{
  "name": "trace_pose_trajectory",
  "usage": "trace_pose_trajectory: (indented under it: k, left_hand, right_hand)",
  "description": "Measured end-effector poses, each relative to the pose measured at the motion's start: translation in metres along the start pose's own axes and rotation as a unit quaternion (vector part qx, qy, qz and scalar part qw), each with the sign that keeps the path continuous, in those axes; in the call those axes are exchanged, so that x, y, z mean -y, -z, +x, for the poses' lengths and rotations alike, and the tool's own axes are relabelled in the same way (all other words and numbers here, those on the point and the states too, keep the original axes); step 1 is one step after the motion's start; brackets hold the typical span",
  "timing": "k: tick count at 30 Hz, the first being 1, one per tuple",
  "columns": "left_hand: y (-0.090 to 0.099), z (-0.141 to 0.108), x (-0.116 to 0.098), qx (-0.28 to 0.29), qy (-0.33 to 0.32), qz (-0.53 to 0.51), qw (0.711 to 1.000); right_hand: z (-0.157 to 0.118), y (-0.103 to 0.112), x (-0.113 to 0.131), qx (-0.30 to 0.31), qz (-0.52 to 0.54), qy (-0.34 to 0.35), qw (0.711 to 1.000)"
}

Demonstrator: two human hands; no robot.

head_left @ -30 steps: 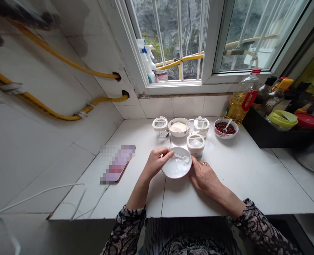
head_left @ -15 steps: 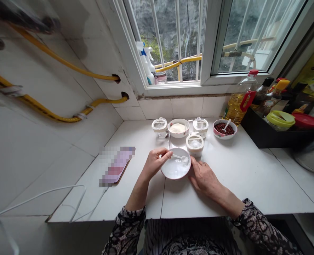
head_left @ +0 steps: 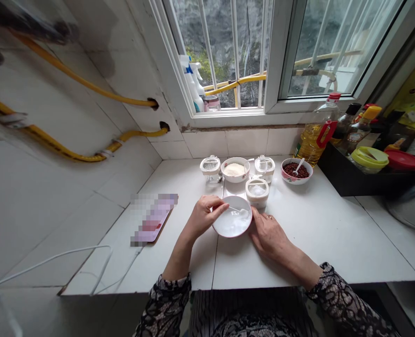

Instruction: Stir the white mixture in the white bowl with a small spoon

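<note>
My left hand pinches the handle of a small white spoon, whose scoop end is inside a white bowl. Something white lies in the bowl; I cannot make out what it is. My right hand is closed on the bowl's right side, its fingers along the rim and its thumb lower down. Just behind the bowl stands a lidded clear jar with white contents. Farther back, a bowl of pale grain or powder sits between two more lidded jars, one on the left and one on the right.
A bowl of dark red beans with a white spoon stands at the back right. Beyond it are an oil bottle and a black box of condiments. A phone with a white cable lies on the left. A window is behind.
My left hand has shifted slightly, and the spoon's scoop end has moved a little within the bowl. My right hand and the bowl stay in place.
</note>
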State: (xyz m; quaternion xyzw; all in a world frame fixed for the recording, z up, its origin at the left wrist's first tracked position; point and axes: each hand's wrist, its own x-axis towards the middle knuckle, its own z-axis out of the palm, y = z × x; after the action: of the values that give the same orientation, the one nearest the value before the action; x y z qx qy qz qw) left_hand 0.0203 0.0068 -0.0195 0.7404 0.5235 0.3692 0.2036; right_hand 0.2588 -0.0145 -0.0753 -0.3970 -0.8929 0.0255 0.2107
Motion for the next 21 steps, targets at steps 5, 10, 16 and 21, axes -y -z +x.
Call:
trace_pose_trajectory:
  k: [5,10,16,21]
  left_hand:
    - [-0.0017,-0.0002,-0.0014,-0.012,-0.052,0.089,0.995]
    - [-0.0031,0.0004,0.0013,-0.011,-0.023,0.077,0.997]
    - [-0.0019,0.0002,-0.0012,0.002,0.000,0.025,1.000]
    - [0.0037,-0.0001,0.0002,-0.005,0.069,-0.062,0.996]
  right_hand:
    - [0.0002,0.0008,0.0004,-0.002,0.003,0.000,1.000]
    - [0.0001,0.0000,0.0001,-0.003,0.008,-0.001,1.000]
    - [0.0004,-0.0005,-0.0005,-0.004,0.017,-0.001,1.000]
    - [0.0007,-0.0003,0.0001,-0.003,0.009,-0.002,1.000]
